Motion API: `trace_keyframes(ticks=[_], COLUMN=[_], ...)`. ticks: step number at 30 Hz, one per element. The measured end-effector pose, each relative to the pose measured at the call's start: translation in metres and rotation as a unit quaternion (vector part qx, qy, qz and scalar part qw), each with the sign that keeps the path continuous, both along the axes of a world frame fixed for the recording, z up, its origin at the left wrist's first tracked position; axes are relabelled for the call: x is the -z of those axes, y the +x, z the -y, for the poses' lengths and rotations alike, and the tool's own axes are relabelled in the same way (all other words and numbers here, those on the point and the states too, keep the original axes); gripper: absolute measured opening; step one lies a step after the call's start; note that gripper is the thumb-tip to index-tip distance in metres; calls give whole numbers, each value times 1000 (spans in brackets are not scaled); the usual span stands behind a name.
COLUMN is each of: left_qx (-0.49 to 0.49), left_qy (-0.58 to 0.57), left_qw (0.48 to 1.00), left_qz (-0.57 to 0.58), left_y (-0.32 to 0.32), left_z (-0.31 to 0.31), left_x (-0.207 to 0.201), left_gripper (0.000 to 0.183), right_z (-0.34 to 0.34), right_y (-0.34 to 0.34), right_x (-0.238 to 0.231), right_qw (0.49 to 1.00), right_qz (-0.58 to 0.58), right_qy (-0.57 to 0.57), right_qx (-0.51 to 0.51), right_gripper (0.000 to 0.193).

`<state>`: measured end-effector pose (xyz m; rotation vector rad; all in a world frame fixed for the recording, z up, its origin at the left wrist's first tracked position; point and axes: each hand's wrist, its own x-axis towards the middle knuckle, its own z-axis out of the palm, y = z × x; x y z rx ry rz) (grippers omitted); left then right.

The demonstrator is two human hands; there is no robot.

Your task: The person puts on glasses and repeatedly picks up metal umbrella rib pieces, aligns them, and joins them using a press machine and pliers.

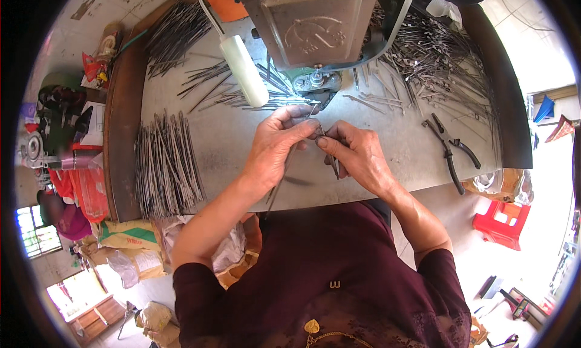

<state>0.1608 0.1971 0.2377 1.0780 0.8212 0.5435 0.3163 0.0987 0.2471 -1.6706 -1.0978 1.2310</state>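
Under the machine head, my left hand (279, 139) pinches a long thin dark strip (276, 190) whose tail hangs down past the table's front edge. My right hand (354, 151) is closed close beside it, its thumb and fingers gripping a short, thin dark piece (334, 165) whose kind I cannot make out. The fingertips of both hands nearly meet just in front of the machine's lit foot (316, 82). Behind my left hand a loose bunch of thin dark strips (224, 94) lies on the table. Several thin pieces (378, 97) are scattered beyond my right hand.
A neat stack of dark strips (166, 166) lies at left, with another bundle (178, 36) behind it. A large tangled heap (430, 48) fills the back right. Black-handled pliers (449, 148) rest at right. A white lamp (245, 72) hangs beside the green machine head (315, 21).
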Motion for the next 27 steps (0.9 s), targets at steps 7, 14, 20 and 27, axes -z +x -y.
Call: trace_keyframes(ticks=[7,14,20,27], left_qx=[-79,-100,-131,-131], left_qy=[13,35,109,85], left_qw=[996,994,985,986], left_qz=[27,29,34,62], left_y=[10,18,42,46], left_z=[8,2,-26,-28], left_x=[12,14,18,21], left_gripper=[29,27,18,20], right_z=[6,-1,-55,-62], right_y=[-1,8,26,18], right_x=[12,20,23,28], right_qw=[997,986,977,966], right_qz=[-33,-147,-168,-201], right_qy=[12,-22,58,87], right_qx=[70,70,118,140], right_gripper=[22,24,26,20])
